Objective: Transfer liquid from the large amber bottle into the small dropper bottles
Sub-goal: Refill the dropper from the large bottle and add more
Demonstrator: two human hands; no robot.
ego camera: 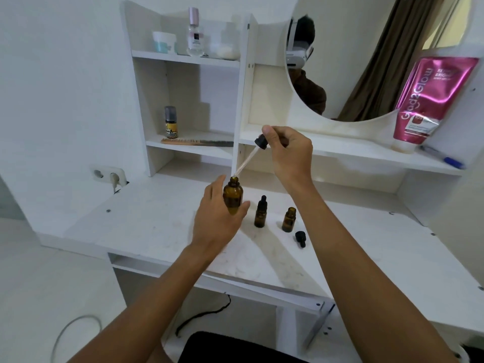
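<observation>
Standing by the white desk (146,231), I saw only the head view to go on: left hand (217,221) wrapped around the large amber bottle (232,196), fingers closed on its lower body, thumb on the near side, bottle upright and seemingly just on or barely off the desk surface, could not tell which. Right hand (289,150) pinched the black bulb of the dropper (251,155), thumb and fingertips clamped together on it, glass pipette angled down-left with its tip right at the open bottle mouth. Two small dropper bottles stood to the right: the capped small bottle (261,212) just beside the left hand, the open small bottle (289,219) further right, its loose black cap (300,238) lying on the desk near it. Handling-wise, glass all round, so rigid, smooth, probably slippery if wet and breakable if knocked; large bottle looked light enough for one hand and was best held round the body as it was. Pipette was thin and fragile, so hold belonged on the rubber bulb and collar, not the glass. Small bottles looked light and tippy; steadying the open one by its body seemed wise before dispensing.
</observation>
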